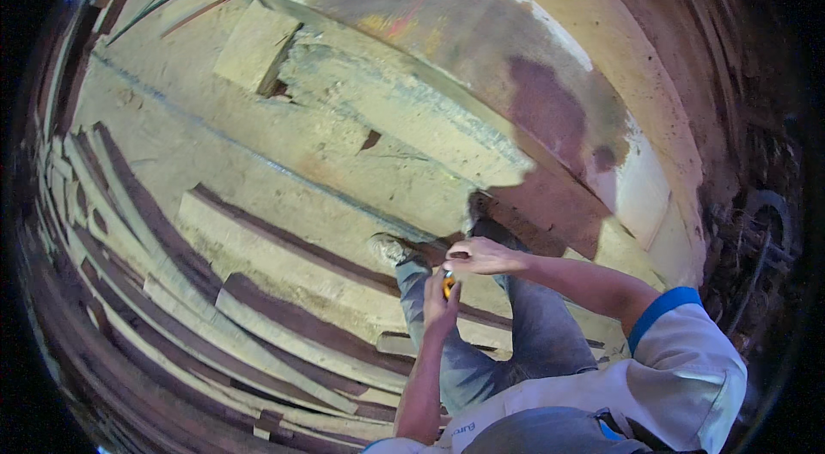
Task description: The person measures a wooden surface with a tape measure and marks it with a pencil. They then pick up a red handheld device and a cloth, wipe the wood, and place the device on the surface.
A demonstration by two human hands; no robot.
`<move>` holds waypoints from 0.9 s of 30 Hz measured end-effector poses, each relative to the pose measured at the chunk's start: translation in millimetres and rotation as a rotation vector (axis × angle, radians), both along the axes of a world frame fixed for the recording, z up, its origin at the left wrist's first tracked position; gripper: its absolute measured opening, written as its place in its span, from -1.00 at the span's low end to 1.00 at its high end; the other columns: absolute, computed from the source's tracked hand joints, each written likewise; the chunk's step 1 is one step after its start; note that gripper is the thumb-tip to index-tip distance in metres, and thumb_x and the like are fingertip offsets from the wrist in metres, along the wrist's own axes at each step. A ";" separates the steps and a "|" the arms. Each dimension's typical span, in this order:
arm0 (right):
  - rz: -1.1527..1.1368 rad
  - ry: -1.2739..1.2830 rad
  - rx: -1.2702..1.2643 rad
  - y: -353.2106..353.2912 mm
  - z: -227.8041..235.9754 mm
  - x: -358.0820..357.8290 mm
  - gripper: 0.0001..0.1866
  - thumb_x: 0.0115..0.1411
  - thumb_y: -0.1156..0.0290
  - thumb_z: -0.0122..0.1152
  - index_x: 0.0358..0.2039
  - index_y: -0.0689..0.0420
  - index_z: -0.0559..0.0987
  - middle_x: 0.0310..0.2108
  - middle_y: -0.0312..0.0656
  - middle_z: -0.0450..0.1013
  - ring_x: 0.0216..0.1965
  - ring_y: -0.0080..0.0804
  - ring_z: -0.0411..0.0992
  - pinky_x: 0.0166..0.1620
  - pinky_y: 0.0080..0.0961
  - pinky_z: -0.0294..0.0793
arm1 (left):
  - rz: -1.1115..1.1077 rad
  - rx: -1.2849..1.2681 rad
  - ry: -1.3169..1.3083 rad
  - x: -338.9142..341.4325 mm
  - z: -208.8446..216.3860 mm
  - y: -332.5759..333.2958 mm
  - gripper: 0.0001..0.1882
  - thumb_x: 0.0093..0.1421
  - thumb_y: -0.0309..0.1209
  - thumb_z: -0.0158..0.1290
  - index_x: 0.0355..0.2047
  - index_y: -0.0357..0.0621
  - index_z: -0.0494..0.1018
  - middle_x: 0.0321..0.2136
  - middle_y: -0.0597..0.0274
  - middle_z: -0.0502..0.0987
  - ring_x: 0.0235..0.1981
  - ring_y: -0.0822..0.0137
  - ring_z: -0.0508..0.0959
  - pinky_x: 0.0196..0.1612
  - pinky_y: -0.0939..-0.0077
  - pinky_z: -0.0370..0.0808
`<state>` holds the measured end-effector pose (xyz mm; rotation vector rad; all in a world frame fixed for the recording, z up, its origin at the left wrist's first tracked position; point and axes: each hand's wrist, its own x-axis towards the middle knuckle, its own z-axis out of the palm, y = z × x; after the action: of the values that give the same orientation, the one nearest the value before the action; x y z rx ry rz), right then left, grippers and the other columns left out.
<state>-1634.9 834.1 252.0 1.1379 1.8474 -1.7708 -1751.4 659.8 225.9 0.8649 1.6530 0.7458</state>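
Note:
My left hand (438, 306) is closed around a small yellow-orange object (448, 285) in front of my knees. Its kind is too small to make out, though a bit of shiny metal shows at its upper end. Just above it, my right hand (485, 257) has its fingers curled in a pinch, close to the object's upper end. What lies between those fingers, if anything, is hidden. Beyond my hands lies a large timber slab (455, 20) with a red line across its face and a dark shadow at its near end.
A squared wood block (255, 46) and a long pale beam (387, 102) lie under and beside the slab. Across the dusty floor runs a thin metal strip (258, 160). Several long boards (284, 351) are spread at the left, some near my feet. Thin rods (193, 3) lie at the far left.

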 end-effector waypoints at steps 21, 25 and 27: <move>-1.767 -0.034 0.229 73.5 50.5 287.5 -0.82 0.19 0.26 0.15 -0.50 0.04 0.48 -0.59 -0.45 0.23 -0.67 -0.64 0.15 -0.65 -0.65 0.09 | -0.734 -0.461 0.123 -85.7 73.5 107.5 -0.56 0.10 -0.12 0.02 -0.05 -0.02 0.45 -0.16 0.04 0.54 -0.08 0.03 0.52 -0.02 0.21 0.43; -2.201 -0.018 0.253 73.5 62.1 430.1 -0.80 0.26 0.29 0.10 -0.49 0.04 0.43 -0.66 -0.43 0.15 -0.78 -0.72 0.02 -0.79 -0.70 -0.05 | -0.809 -0.548 0.285 -102.5 90.1 134.4 -0.65 0.14 -0.11 0.00 -0.16 0.00 0.52 -0.20 0.08 0.56 -0.14 0.03 0.54 -0.07 0.18 0.46; -2.266 -0.042 0.187 57.8 53.9 450.4 -0.79 0.26 0.23 0.12 -0.46 0.04 0.44 -0.64 -0.44 0.15 -0.76 -0.72 0.03 -0.78 -0.71 -0.06 | -0.874 -0.427 0.400 -82.7 97.4 152.9 -0.68 0.18 -0.12 -0.03 -0.20 0.01 0.54 -0.22 0.09 0.57 -0.18 0.02 0.55 -0.10 0.16 0.47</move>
<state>-1184.5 891.9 306.0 3.8208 -0.2215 -1.7653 -1834.2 812.8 323.2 1.3194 1.4652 -0.3896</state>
